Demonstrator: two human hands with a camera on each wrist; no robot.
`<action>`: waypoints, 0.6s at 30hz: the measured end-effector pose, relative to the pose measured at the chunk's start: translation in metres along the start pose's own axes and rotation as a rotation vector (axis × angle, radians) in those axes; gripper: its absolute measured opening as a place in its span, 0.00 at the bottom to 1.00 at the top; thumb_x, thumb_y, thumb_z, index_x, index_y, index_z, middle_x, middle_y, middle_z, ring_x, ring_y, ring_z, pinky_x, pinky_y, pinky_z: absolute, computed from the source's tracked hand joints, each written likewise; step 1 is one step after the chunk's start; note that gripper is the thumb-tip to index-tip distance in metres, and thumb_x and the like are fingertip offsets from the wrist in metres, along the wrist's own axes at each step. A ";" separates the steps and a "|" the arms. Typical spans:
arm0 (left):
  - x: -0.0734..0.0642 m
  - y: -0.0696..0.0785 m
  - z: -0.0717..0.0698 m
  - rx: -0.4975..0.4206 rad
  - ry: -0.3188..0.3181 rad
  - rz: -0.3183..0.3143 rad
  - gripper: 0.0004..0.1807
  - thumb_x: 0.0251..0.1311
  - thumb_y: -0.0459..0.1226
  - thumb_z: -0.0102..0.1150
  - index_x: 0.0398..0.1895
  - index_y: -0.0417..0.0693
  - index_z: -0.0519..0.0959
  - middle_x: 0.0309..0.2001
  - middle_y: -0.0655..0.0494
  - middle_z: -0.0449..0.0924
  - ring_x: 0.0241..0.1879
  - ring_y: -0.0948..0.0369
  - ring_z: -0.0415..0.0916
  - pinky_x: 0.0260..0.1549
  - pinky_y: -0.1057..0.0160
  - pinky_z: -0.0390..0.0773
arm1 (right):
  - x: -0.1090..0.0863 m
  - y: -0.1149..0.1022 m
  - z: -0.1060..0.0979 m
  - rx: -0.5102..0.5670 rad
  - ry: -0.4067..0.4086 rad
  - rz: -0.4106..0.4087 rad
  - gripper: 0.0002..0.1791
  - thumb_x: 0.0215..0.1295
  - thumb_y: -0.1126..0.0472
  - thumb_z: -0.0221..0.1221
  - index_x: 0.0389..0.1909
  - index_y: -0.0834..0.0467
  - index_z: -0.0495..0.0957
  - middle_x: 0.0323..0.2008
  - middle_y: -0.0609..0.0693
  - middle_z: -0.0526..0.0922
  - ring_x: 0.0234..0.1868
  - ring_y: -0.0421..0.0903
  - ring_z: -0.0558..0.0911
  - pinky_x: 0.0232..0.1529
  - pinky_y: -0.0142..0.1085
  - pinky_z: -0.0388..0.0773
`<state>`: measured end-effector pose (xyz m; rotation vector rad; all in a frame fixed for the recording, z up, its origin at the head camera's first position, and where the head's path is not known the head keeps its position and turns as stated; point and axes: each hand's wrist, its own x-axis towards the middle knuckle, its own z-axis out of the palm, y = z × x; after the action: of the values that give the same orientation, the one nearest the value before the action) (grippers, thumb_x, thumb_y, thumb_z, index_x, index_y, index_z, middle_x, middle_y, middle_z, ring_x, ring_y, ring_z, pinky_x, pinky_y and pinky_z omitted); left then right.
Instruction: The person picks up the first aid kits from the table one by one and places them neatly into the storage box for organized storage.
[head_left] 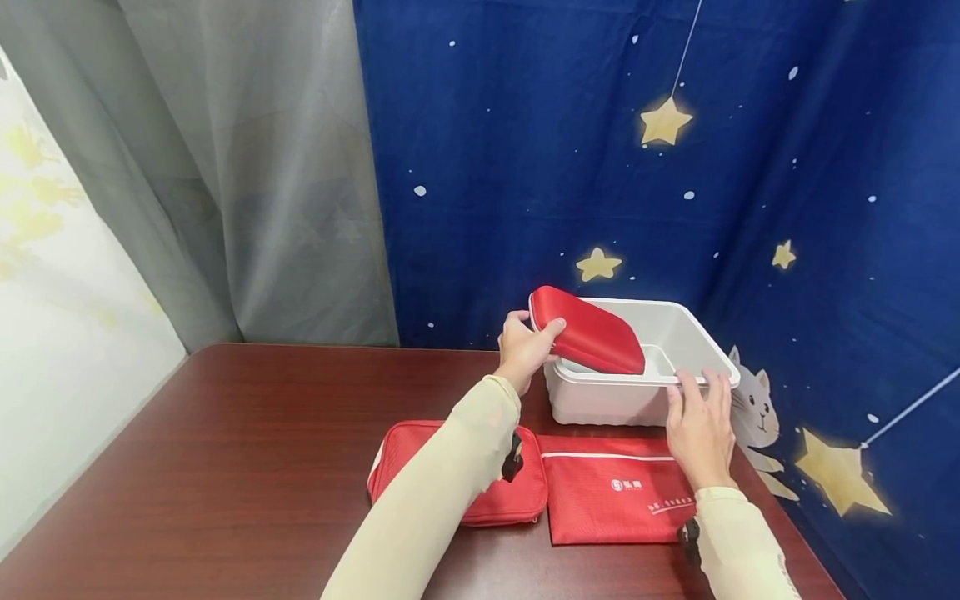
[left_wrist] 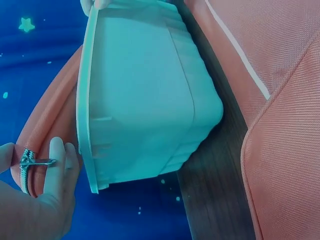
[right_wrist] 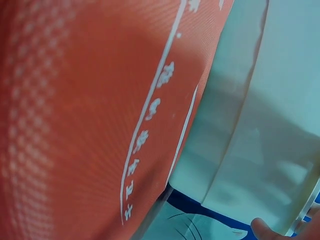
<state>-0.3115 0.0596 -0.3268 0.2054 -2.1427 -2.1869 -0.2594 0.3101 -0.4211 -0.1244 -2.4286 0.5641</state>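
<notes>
My left hand (head_left: 522,346) grips a red zippered case (head_left: 600,333) by its left end, thumb on top. Tilted, the case slopes down to the right over the open top of a white plastic bin (head_left: 611,400). In the left wrist view its metal zipper pull (left_wrist: 41,162) lies by my fingers. My right hand (head_left: 702,429) holds the bin's near rim toward the right corner, fingers hooked over the edge. The right wrist view catches its thumb (right_wrist: 262,230) against the bin's outer side.
In front of the bin, a rounded red zip bag (head_left: 517,496) lies partly under my left forearm in the head view. Beside it is a flat red pouch (head_left: 600,504) with white print. A blue star-patterned curtain (head_left: 510,167) hangs behind the brown table (head_left: 247,467).
</notes>
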 end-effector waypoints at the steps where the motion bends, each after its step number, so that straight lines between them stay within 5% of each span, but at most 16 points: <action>1: 0.000 -0.001 0.001 0.002 0.001 -0.006 0.35 0.49 0.43 0.66 0.58 0.44 0.62 0.42 0.43 0.73 0.26 0.57 0.82 0.24 0.59 0.81 | 0.000 0.000 0.000 0.001 0.002 0.001 0.19 0.70 0.51 0.43 0.58 0.51 0.67 0.66 0.57 0.55 0.71 0.53 0.43 0.47 0.69 0.60; 12: -0.003 -0.001 0.009 0.066 0.050 -0.044 0.34 0.46 0.45 0.68 0.55 0.47 0.65 0.43 0.46 0.73 0.26 0.59 0.80 0.25 0.59 0.81 | -0.001 -0.002 0.004 0.004 0.015 0.000 0.19 0.70 0.51 0.43 0.58 0.51 0.68 0.66 0.57 0.56 0.71 0.53 0.43 0.48 0.68 0.61; 18: -0.005 0.004 0.012 0.150 0.073 0.015 0.30 0.44 0.43 0.68 0.52 0.47 0.70 0.40 0.47 0.77 0.25 0.60 0.79 0.25 0.65 0.80 | -0.001 0.000 0.002 0.002 0.015 0.004 0.19 0.70 0.51 0.43 0.58 0.51 0.68 0.66 0.57 0.55 0.71 0.52 0.42 0.48 0.69 0.60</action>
<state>-0.3081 0.0722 -0.3223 0.2733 -2.2605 -1.9797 -0.2600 0.3090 -0.4224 -0.1315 -2.4139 0.5655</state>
